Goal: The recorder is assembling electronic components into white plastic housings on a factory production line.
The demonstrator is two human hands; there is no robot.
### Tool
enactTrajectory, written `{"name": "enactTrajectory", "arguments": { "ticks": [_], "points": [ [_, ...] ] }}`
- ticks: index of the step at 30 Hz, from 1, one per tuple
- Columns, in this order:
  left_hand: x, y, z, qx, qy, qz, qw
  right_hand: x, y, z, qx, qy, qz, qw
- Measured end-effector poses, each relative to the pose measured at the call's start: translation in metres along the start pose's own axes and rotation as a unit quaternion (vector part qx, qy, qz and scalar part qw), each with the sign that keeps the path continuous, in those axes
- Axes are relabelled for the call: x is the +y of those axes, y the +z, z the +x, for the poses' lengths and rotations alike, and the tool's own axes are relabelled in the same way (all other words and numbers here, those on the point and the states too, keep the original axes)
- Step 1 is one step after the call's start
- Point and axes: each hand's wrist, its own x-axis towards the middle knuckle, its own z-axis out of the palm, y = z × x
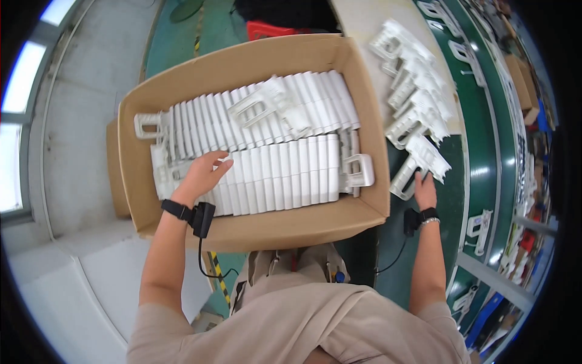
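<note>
Beside the box, a white part is touched by the right hand, clamped or not cannot be told; under the left hand, fingers apart, white rows are packed tight, maybe to save room

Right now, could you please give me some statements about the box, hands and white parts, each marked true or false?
1. The right hand is at a white part outside the box. True.
2. The cardboard box is closed. False: its top is open.
3. The packed parts form two rows. True.
4. The left hand is outside the box. False: the left hand is over the packed parts inside it.
5. A loose part lies slanted across the farther row. True.
6. Both wrists are bare. False: each wears a black strap.
</note>
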Motion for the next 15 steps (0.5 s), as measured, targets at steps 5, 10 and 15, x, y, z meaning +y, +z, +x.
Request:
{"name": "enactTrajectory", "arguments": {
  "ticks": [5, 10, 15],
  "points": [
    [-0.096, -0.019, -0.021, 0.003, -0.102, -0.026, 0.994, -0.116, -0.048, -0.029, 0.165, -0.2, 0.081, 0.962],
    [-0.145, -0.003, 0.014, 0.004, -0.098, -0.049, 0.994, -0.304, -0.025, -0.066, -0.003, -0.37, 0.223, 0.902],
    [-0.095, 0.039, 0.113, 0.042, 0.058, 0.089, 0.993, -0.35, 0.106, -0.087, -0.254, -0.521, 0.018, 0.814]
  ]
}}
